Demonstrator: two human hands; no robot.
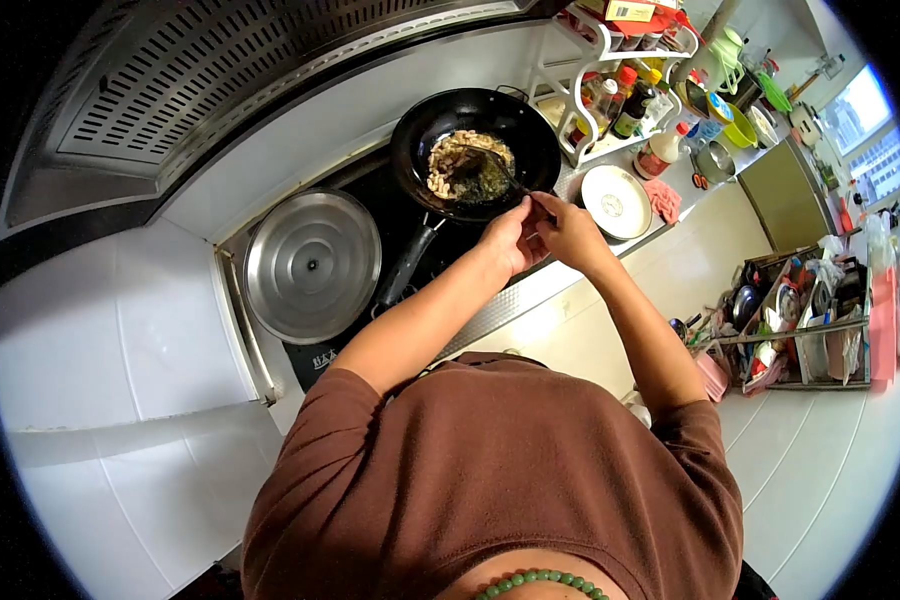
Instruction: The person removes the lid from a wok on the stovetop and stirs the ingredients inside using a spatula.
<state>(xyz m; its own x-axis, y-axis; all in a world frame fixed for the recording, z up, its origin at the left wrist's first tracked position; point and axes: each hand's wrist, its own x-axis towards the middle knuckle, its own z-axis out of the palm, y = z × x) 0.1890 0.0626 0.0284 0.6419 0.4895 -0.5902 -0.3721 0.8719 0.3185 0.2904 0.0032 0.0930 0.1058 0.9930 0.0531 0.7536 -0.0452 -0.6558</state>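
A black wok (540,140) stands on the dark stove, its long handle pointing towards me. Light brown chopped pieces of food (440,172) lie in it, beside a darker greenish patch in oil. A dark spatula (497,160) dips into the food, its handle coming over the near right rim. My right hand (570,235) is closed around the end of that handle. Right against it is my left hand (510,240), fingers curled in; what they hold, if anything, is hidden.
A large metal lid (312,265) lies left of the wok. A cream plate (616,201) sits to the right, with a pink cloth (662,200) and a sauce bottle (660,152) close by. Behind stands a white rack (577,75) of bottles. The range hood (210,80) hangs at upper left.
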